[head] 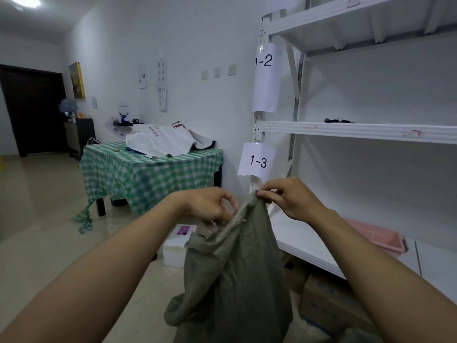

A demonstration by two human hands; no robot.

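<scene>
Floor: pale glossy tiles (49,231) underfoot.
Sack (237,280): grey-green cloth, held up in front of the shelf rack, its lower end hanging toward the floor.
Left hand (210,206): fingers curled, pinching the sack's upper edge.
Right hand (289,199): pinching the top corner, close by the left.
Shelf rack (358,131): white, at right; pink tray (378,237) on its low shelf.
Worktop (148,169): farther back, under a green checked cloth.
Door (32,107): dark, far left.

The person's left hand (210,206) and right hand (294,198) were bare, with short, plain fingernails (213,228). The left forearm (111,263) and right forearm (371,256) were bare along their whole visible length.
</scene>
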